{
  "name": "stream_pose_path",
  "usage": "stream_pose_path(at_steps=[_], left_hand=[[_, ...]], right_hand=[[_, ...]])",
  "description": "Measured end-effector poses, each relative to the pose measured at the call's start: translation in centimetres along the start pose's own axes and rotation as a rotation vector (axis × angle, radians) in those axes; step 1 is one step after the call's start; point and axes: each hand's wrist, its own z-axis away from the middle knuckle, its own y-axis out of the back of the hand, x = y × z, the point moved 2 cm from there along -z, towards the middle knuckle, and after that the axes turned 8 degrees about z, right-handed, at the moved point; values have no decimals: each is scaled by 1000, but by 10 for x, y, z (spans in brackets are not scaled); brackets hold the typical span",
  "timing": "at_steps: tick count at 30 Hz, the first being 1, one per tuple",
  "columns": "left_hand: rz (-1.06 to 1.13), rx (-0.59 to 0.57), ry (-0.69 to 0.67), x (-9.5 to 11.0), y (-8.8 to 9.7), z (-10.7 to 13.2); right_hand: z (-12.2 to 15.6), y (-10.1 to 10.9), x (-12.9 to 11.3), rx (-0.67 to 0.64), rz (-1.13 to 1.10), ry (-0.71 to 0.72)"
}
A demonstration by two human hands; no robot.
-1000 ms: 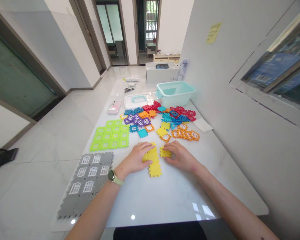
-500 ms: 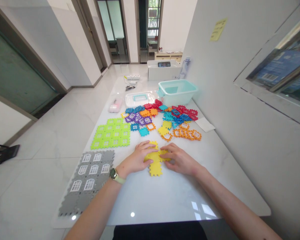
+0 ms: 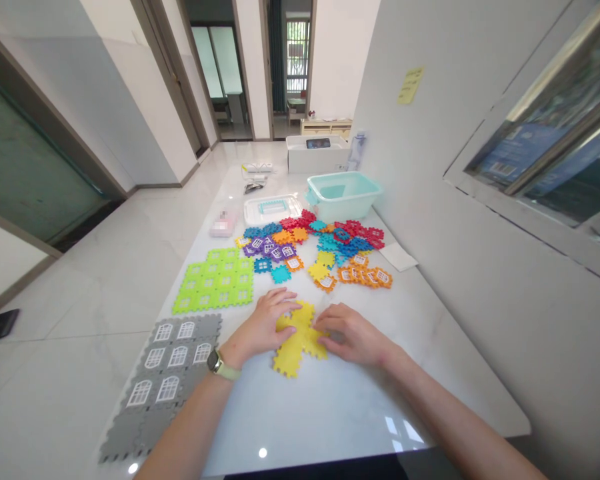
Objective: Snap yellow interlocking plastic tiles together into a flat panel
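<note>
The left hand [image 3: 274, 321] rests half-spread on the yellow panel [image 3: 301, 335] on the bench [image 3: 360, 407], the right hand [image 3: 354, 335] curls at its right side, grip indeterminate, and uneven pressure could separate it.

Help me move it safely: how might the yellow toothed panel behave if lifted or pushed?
The yellow toothed panel is probably light, as it looks thin. Lifted by one edge, it may sag or separate at the seams, since only interlocking teeth seem to join it. Pushed, it would likely slide rather than roll, being flat on a glossy tabletop.
</note>
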Motion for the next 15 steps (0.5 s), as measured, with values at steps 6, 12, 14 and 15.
stream_pose_path(at_steps=[6, 12, 14, 15], left_hand=[[-4, -26, -12, 0, 10, 3], [-64, -97, 14, 12, -9, 0], [-75, -106, 17, 14, -12, 0], [-76, -110, 19, 14, -12, 0]], right_hand=[[-10, 15, 48, 288, 97, -159], [-59, 10, 92, 55, 238, -165], [-72, 8, 98, -39, 261, -171], [-77, 7, 99, -71, 268, -169]])
